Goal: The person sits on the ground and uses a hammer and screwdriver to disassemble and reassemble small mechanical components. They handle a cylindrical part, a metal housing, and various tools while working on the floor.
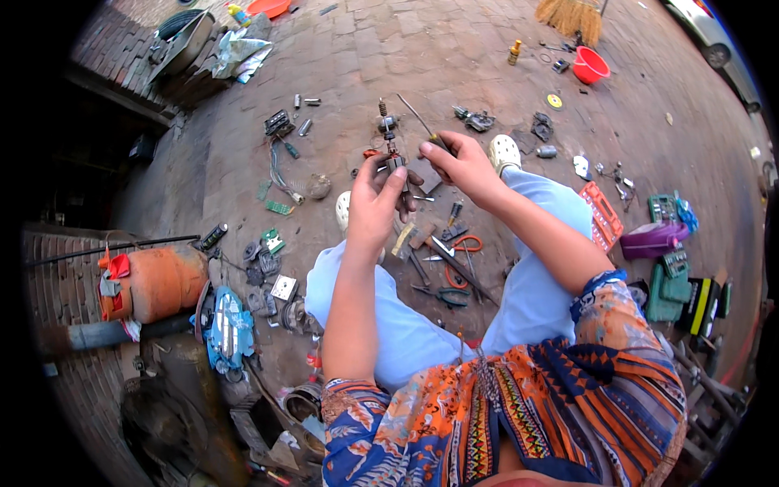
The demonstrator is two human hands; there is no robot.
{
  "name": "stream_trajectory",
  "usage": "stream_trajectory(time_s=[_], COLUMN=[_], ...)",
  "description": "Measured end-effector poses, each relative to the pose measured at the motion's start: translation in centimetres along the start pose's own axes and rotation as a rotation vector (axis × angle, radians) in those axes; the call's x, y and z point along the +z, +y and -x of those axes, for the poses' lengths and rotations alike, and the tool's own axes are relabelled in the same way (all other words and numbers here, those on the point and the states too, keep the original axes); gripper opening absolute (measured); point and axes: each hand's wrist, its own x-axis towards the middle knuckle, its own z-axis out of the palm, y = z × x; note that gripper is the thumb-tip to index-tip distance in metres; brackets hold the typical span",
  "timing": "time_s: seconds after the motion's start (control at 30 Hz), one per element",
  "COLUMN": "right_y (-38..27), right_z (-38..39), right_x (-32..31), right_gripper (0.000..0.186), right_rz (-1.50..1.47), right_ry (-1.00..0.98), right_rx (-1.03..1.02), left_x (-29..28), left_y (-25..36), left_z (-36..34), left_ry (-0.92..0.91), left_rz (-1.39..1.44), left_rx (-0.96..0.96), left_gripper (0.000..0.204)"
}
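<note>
My left hand (pixel 383 191) is closed around a slim metal part (pixel 390 146), held upright, with a coil spring at its top and a reddish section lower down. What it belongs to I cannot make out. My right hand (pixel 464 166) grips a screwdriver (pixel 417 116) by its dark handle. The thin shaft slants up and left, and its tip stands a little apart from the spring. Dark grime covers my left fingers. Below the hands, between my legs, lie orange-handled scissors (pixel 466 243), dark green pliers (pixel 453 298) and a hammer (pixel 419 266).
Brick paving holds scattered parts: a wired component (pixel 277 123) and green circuit boards (pixel 281 209) at left. An orange gas cylinder (pixel 166 282) lies farther left. A red tool case (pixel 600 217) and purple container (pixel 654 241) sit at right, a red bucket (pixel 591 65) beyond.
</note>
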Motion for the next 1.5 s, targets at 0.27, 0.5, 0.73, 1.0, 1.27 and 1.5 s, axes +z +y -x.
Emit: stream_trajectory(time_s=[0.27, 0.5, 0.73, 1.0, 1.27, 1.5], right_y=[-1.7, -2.5, -1.3, -0.6, -0.2, -0.4], right_z=[-0.5, -0.1, -0.5, 1.5, 1.4, 1.4], right_x=[-0.5, -0.1, -0.5, -1.4, -1.1, -0.6], right_gripper=[0.030, 0.026, 0.028, 0.018, 0.018, 0.018], right_rz=[-0.228, -0.401, 0.027, 0.549, 0.635, 0.644], right_ry=[-0.009, -0.065, 0.127, -0.084, -0.102, -0.089], right_rx=[0.111, 0.124, -0.175, -0.404, -0.456, -0.457], left_x=[1.9, 2.8, 1.9, 1.1, 0.8, 0.5], left_y=[-0.4, 0.2, 0.2, 0.4, 0.7, 1.1], left_z=[0.2, 0.5, -0.2, -0.2, -0.1, 0.3], left_ry=[-0.075, -0.251, -0.022, 0.126, 0.129, 0.130], left_rz=[-0.113, 0.226, 0.260, 0.287, 0.277, 0.292], left_rx=[-0.038, -0.149, -0.032, 0.062, 0.083, 0.086], left_gripper=[0.039, 0.022, 0.015, 0.010, 0.015, 0.014])
